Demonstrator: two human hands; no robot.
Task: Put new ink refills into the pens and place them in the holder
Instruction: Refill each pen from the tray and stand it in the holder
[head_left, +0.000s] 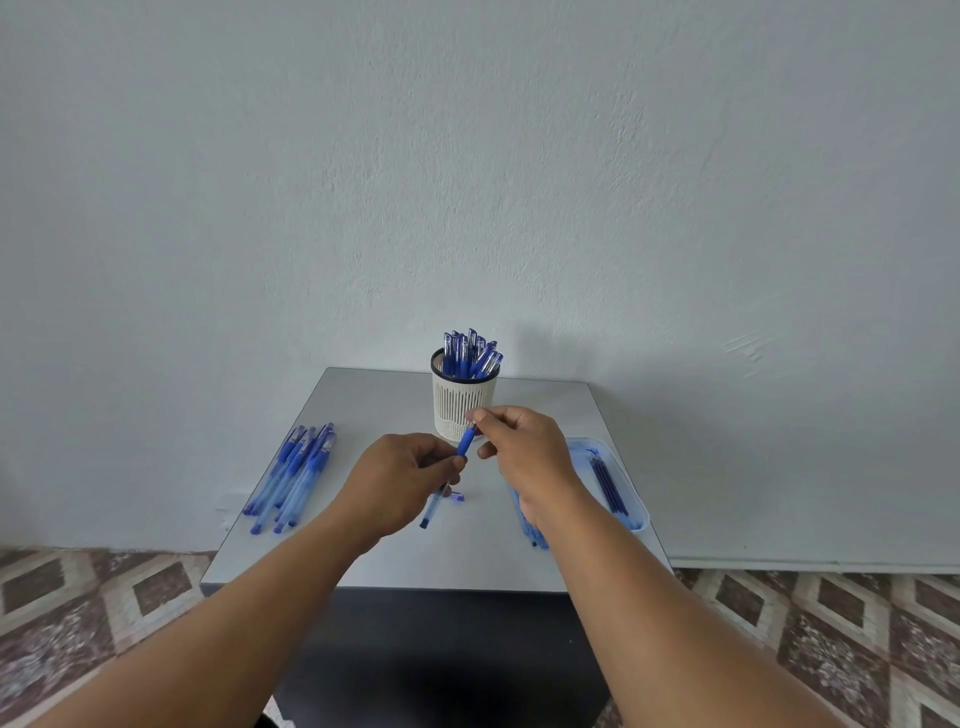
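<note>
Pale plaster wall is filling the background, with patterned floor tiles (857, 639) showing on both sides. Against it a small grey counter (363, 395) is standing, its far corners bare and its near edge crossed by both forearms. On the right a shallow tray (636, 501) of ink refills (608, 483) is sitting close to the right edge; on the left a pile of pens (293, 475) is lying near the left edge. Near the back edge, centred, the ribbed holder (460, 405) is standing upright, packed with capped pens. Just in front of it the left hand (400, 483) is gripping the barrel of a blue pen (464, 444), tilted, while the right hand (524, 449) is pinching its upper tip. A small cap (457, 497) is lying below them.
</note>
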